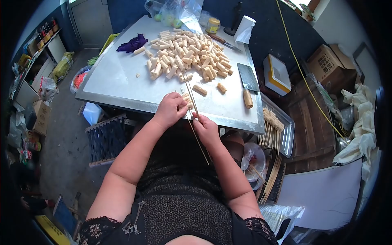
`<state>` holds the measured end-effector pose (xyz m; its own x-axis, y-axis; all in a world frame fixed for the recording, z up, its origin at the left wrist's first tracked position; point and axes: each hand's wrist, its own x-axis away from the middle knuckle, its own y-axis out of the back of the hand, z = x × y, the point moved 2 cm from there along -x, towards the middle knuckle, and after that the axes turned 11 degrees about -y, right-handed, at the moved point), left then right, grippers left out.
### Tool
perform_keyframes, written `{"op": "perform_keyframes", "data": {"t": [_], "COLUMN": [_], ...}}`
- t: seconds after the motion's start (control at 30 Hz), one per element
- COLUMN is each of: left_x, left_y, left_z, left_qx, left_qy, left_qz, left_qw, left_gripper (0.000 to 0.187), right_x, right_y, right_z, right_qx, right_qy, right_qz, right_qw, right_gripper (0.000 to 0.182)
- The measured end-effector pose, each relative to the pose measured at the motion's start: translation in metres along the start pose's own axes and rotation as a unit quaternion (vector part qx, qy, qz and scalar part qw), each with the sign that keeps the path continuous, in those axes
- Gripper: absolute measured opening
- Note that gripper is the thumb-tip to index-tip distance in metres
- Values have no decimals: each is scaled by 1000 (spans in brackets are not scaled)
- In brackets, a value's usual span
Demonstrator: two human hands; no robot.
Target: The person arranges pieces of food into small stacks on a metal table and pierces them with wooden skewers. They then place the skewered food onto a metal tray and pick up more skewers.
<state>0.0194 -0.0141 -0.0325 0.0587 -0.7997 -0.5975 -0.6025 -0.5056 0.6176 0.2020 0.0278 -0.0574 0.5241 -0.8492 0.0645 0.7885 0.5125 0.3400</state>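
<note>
My left hand (170,108) is closed, its fingers pinching a pale food roll (187,98) over the table's near edge. Thin bamboo skewers (190,86) stick up past both hands, and one long skewer slants down below them. Fingers curled, my right hand (206,130) grips the skewers close beside my left. How far the skewers go into the roll is hidden by my fingers. Beyond the hands lies a big heap of pale cut rolls (183,53). Two loose pieces, one of them a short roll (199,90), sit nearer to me.
A cleaver (247,81) lies at the right of the metal table (118,83). Farther back are a knife (224,42), a jar (212,25) and a purple cloth (132,43). At right, a metal tray (288,134) holds filled skewers (272,122); bare skewers (271,179) lie below it.
</note>
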Motion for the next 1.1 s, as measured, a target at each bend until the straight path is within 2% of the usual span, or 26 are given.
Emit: {"op": "perform_keyframes", "data": {"t": [0.07, 0.13, 0.2, 0.27, 0.4, 0.47, 0.53, 0.57, 0.6, 0.63, 0.67, 0.7, 0.73, 0.77, 0.8, 0.87, 0.93, 0.97, 1.0, 1.03, 1.07, 1.1], "left_x": [1, 2, 2, 3, -5, -21, -33, -36, -38, -38, -37, -37, -36, -34, -33, -26, -27, -29, -32, -37, -42, -48], "left_y": [0, 3, -1, -6, -15, -13, -7, -7, -6, -8, -10, -13, -16, -21, -27, -33, -31, -29, -23, -21, -20, -19], "left_z": [-1, -3, -4, -10, -46, -59, -59, -52, -43, -33, -28, -23, -19, -15, -13, -12, -11, -10, -13, -17, -19, -20], "left_qx": [0, -6, -17, -19, 9, 25, 6, -3, -13, -24, -21, -37, -55, -58, -61, -102, -86, -85, -103, -92, -77, -85], "left_qy": [-17, -16, -15, -21, -70, -100, -99, -90, -82, -79, -80, -72, -63, -63, -58, -61, -59, -59, -47, -37, -29, -22], "left_qz": [-17, -7, -18, -27, -29, -44, -59, -51, -43, -39, -38, -19, 0, 13, 15, 64, 48, 55, 50, 65, 78, 74], "left_qw": [1000, 1000, 1000, 999, 997, 994, 993, 995, 996, 996, 996, 997, 996, 996, 996, 991, 993, 993, 992, 993, 994, 993], "left_gripper": [14, 15, 17, 14, 22, 26, 31, 31, 31, 30, 30, 31, 31, 30, 30, 28, 26, 28, 28, 28, 29, 29], "right_x": [6, 41, 70, 89, 101, 106, 102, 97, 88, 82, 69, 58, 38, 20, 18, -5, -23, -28, -3, -8, 17, 28], "right_y": [-1, 4, 5, 11, 40, 75, 125, 161, 191, 230, 271, 302, 338, 374, 393, 417, 433, 443, 398, 426, 390, 369], "right_z": [4, 23, 19, 13, 4, -2, -15, -39, -53, -74, -121, -151, -222, -287, -325, -369, -411, -428, -300, -363, -262, -199], "right_qx": [58, -79, -134, -169, -226, -283, -366, -320, -321, -225, -147, -182, -85, 23, 23, 124, 67, 225, -16, 378, 383, 395], "right_qy": [36, -170, -209, -219, -192, -158, -107, -87, -14, -105, -130, -165, -183, -236, -238, -205, -179, -223, -350, -253, -259, -315], "right_qz": [-19, 52, 74, 88, 40, -2, -115, -191, -249, -333, -389, -395, -432, -427, -421, -416, -392, -343, -372, -258, -352, -316], "right_qw": [997, 981, 966, 957, 954, 946, 917, 924, 914, 909, 900, 885, 879, 873, 875, 877, 900, 884, 860, 852, 814, 803], "right_gripper": [32, 38, 41, 41, 39, 39, 36, 35, 35, 34, 33, 33, 34, 35, 35, 26, 15, 18, 21, 25, 28, 29]}}
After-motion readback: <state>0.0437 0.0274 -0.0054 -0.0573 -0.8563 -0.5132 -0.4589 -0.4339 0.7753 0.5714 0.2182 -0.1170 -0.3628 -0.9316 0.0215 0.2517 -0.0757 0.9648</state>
